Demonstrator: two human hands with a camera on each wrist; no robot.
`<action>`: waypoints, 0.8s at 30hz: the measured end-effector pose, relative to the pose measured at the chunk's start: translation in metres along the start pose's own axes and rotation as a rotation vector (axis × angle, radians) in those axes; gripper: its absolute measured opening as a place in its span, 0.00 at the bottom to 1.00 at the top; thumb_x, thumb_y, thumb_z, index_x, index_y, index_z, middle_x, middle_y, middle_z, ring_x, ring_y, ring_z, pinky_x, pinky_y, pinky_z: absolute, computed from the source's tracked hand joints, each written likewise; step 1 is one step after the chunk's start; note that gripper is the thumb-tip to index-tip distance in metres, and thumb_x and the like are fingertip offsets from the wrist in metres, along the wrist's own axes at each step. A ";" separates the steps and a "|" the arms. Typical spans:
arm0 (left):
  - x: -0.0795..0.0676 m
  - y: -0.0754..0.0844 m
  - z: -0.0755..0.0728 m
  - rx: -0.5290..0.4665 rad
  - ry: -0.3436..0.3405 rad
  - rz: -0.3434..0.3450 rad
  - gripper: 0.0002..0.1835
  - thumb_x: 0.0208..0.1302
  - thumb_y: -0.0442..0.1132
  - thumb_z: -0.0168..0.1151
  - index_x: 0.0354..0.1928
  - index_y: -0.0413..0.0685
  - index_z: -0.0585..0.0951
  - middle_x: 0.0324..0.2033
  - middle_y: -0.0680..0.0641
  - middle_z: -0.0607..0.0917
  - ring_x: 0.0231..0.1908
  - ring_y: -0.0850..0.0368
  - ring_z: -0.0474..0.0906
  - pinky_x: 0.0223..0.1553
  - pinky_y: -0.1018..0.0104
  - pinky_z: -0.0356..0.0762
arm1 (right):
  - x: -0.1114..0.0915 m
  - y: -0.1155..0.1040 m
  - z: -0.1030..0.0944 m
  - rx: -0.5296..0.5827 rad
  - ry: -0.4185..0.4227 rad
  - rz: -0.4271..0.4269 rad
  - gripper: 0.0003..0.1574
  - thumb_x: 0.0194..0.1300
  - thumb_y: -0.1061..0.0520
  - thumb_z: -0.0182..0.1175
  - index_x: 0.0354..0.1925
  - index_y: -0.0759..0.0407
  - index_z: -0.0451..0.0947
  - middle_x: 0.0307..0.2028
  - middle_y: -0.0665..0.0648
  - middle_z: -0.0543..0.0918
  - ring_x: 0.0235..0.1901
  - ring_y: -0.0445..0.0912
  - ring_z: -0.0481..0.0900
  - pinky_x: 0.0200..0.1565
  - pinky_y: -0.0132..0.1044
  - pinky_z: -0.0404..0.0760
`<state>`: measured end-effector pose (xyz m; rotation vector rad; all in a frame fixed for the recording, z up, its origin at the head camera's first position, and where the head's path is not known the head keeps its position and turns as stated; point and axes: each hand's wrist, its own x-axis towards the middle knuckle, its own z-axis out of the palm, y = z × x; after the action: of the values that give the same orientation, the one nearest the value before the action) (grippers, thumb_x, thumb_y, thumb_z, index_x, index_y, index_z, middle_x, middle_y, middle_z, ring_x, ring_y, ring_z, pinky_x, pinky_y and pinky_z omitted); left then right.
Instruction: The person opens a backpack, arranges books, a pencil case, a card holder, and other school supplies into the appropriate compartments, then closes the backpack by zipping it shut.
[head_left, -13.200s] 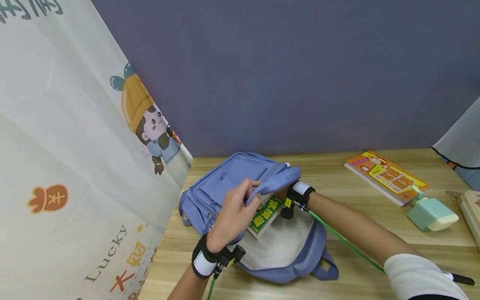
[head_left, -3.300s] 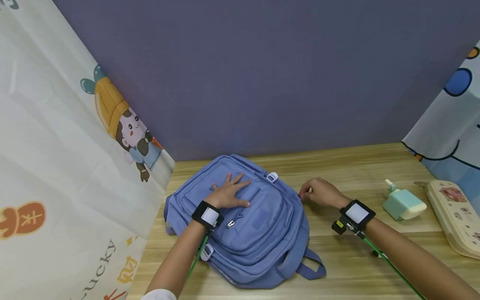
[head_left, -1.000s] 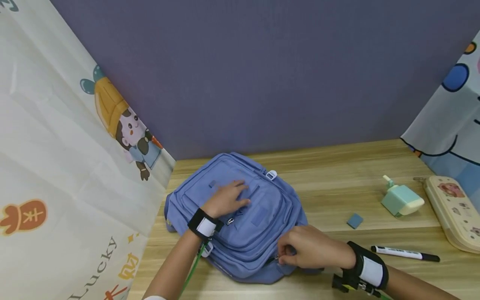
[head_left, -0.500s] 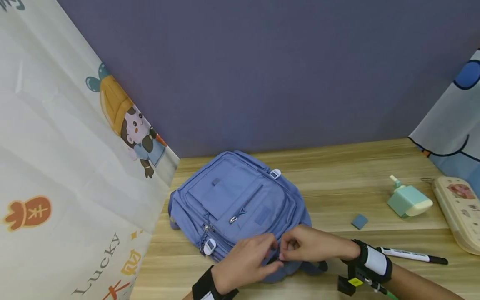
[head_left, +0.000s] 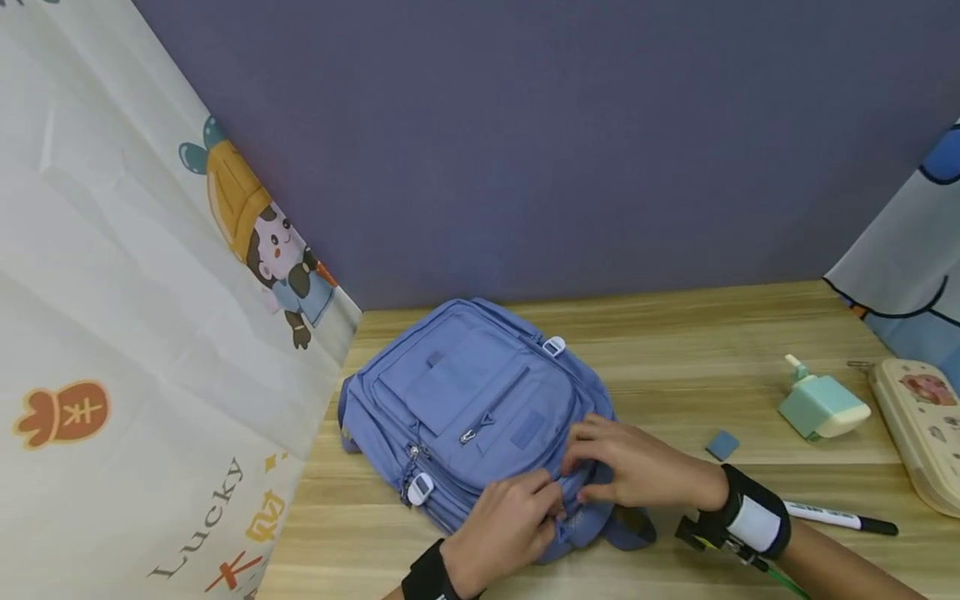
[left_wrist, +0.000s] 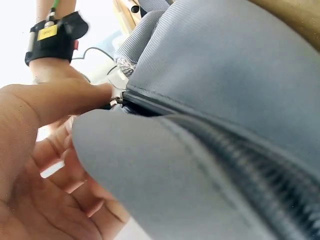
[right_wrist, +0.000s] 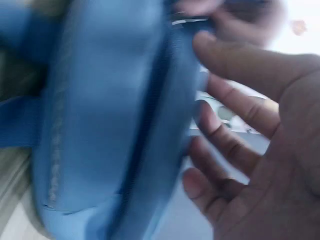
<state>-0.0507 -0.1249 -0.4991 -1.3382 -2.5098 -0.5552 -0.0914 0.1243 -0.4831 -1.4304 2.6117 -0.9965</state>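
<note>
A blue backpack [head_left: 480, 375] lies front side up on the wooden table. At its near right edge, my left hand [head_left: 502, 525] pinches a small metal zipper pull [left_wrist: 116, 101] between thumb and fingers, against the fabric. The black zipper [left_wrist: 240, 155] runs away from that point along the bag's side in the left wrist view. My right hand [head_left: 637, 462] is just beside the left one, its fingers spread and slightly bent along the bag's edge. In the right wrist view its fingertips [right_wrist: 205, 112] are at the blue fabric, with no pull visible between them.
Right of the bag lie a small blue block [head_left: 722, 445] and a black-and-white marker [head_left: 840, 517], partly behind my right wrist. Further right are a mint-green pencil-sharpener-like item [head_left: 823, 407] and a cream floral case [head_left: 918, 433]. A dark wall [head_left: 570, 150] stands behind.
Earlier the bag was held open with a green book inside; now its front lies flat. The orange book left the table. My left hand came to the zipper pull; my right let it go.
</note>
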 end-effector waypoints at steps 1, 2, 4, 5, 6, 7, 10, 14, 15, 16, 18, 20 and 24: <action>-0.001 0.000 0.000 0.001 0.008 0.008 0.13 0.53 0.30 0.73 0.30 0.56 0.78 0.28 0.60 0.75 0.27 0.74 0.64 0.28 0.85 0.56 | 0.000 0.003 0.003 -0.098 0.032 -0.032 0.19 0.58 0.50 0.81 0.45 0.39 0.84 0.44 0.38 0.81 0.43 0.33 0.73 0.45 0.35 0.80; -0.002 0.000 -0.001 -0.005 0.013 0.015 0.13 0.54 0.31 0.73 0.30 0.56 0.78 0.27 0.60 0.74 0.27 0.74 0.63 0.29 0.85 0.55 | 0.001 0.005 0.006 -0.161 0.054 -0.062 0.21 0.55 0.49 0.83 0.45 0.39 0.84 0.46 0.38 0.81 0.45 0.35 0.72 0.48 0.37 0.79; -0.004 0.000 -0.001 -0.013 0.022 0.028 0.13 0.56 0.31 0.73 0.29 0.56 0.78 0.26 0.60 0.73 0.26 0.75 0.62 0.29 0.85 0.54 | 0.001 0.010 0.013 -0.217 0.080 -0.100 0.23 0.53 0.50 0.84 0.44 0.39 0.83 0.47 0.39 0.82 0.45 0.37 0.73 0.48 0.38 0.79; -0.005 0.000 -0.001 -0.015 0.028 0.034 0.12 0.57 0.32 0.73 0.29 0.56 0.78 0.26 0.60 0.73 0.26 0.75 0.61 0.29 0.85 0.54 | 0.002 0.012 0.016 -0.230 0.091 -0.111 0.22 0.52 0.50 0.84 0.43 0.40 0.83 0.46 0.39 0.82 0.45 0.37 0.74 0.50 0.39 0.80; -0.006 0.000 -0.001 -0.021 0.033 0.034 0.12 0.58 0.32 0.73 0.29 0.55 0.78 0.26 0.60 0.74 0.26 0.75 0.62 0.29 0.85 0.54 | 0.002 0.014 0.018 -0.238 0.101 -0.115 0.22 0.52 0.51 0.84 0.42 0.40 0.83 0.45 0.39 0.83 0.45 0.37 0.75 0.51 0.41 0.81; -0.007 0.000 -0.001 -0.029 0.038 0.031 0.12 0.58 0.32 0.73 0.29 0.55 0.78 0.26 0.61 0.75 0.26 0.75 0.62 0.29 0.86 0.55 | 0.002 0.015 0.020 -0.235 0.108 -0.113 0.21 0.52 0.51 0.84 0.41 0.41 0.83 0.44 0.39 0.83 0.45 0.38 0.77 0.52 0.42 0.81; -0.013 0.000 0.000 -0.060 0.059 0.012 0.12 0.57 0.32 0.73 0.28 0.56 0.79 0.26 0.61 0.77 0.27 0.76 0.66 0.30 0.87 0.60 | 0.003 0.019 0.022 -0.211 0.110 -0.093 0.18 0.53 0.52 0.83 0.38 0.41 0.83 0.42 0.39 0.83 0.45 0.38 0.79 0.55 0.45 0.82; -0.022 -0.001 0.002 -0.109 0.096 -0.012 0.13 0.55 0.32 0.73 0.29 0.56 0.78 0.26 0.62 0.78 0.27 0.75 0.71 0.32 0.86 0.66 | 0.004 0.022 0.022 -0.180 0.092 -0.058 0.15 0.55 0.49 0.81 0.36 0.40 0.83 0.40 0.37 0.81 0.42 0.35 0.76 0.49 0.39 0.82; -0.025 -0.002 0.002 -0.129 0.102 -0.020 0.13 0.54 0.31 0.73 0.29 0.56 0.77 0.27 0.62 0.78 0.28 0.74 0.72 0.33 0.86 0.68 | 0.005 0.023 0.022 -0.175 0.089 -0.052 0.15 0.56 0.48 0.81 0.36 0.40 0.82 0.39 0.36 0.81 0.42 0.34 0.76 0.49 0.39 0.82; -0.027 -0.003 0.002 -0.147 0.108 -0.028 0.13 0.53 0.31 0.73 0.29 0.56 0.77 0.27 0.62 0.79 0.28 0.74 0.72 0.34 0.86 0.69 | 0.005 0.023 0.022 -0.170 0.086 -0.047 0.15 0.56 0.48 0.80 0.35 0.39 0.82 0.39 0.36 0.80 0.41 0.33 0.75 0.47 0.37 0.81; -0.032 -0.005 0.002 -0.174 0.121 -0.037 0.15 0.52 0.31 0.73 0.28 0.56 0.76 0.26 0.62 0.78 0.28 0.75 0.71 0.34 0.87 0.69 | 0.006 0.024 0.022 -0.163 0.082 -0.040 0.15 0.56 0.48 0.80 0.35 0.39 0.82 0.39 0.36 0.80 0.41 0.33 0.74 0.46 0.36 0.80; -0.037 -0.008 0.001 -0.211 0.122 -0.044 0.16 0.53 0.30 0.73 0.27 0.56 0.74 0.25 0.62 0.76 0.27 0.76 0.67 0.33 0.88 0.65 | 0.005 0.024 0.023 -0.160 0.083 -0.035 0.15 0.56 0.48 0.80 0.35 0.39 0.81 0.38 0.36 0.80 0.41 0.32 0.74 0.48 0.37 0.81; -0.047 -0.016 -0.004 -0.258 0.113 -0.034 0.19 0.53 0.29 0.74 0.25 0.57 0.71 0.21 0.62 0.72 0.26 0.79 0.60 0.30 0.89 0.60 | 0.005 0.024 0.024 -0.154 0.087 -0.034 0.16 0.56 0.48 0.80 0.34 0.39 0.81 0.37 0.36 0.80 0.40 0.32 0.73 0.48 0.37 0.81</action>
<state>-0.0376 -0.1698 -0.5172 -1.3075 -2.4374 -0.9617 -0.1055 0.1170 -0.5134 -1.4993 2.7914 -0.8987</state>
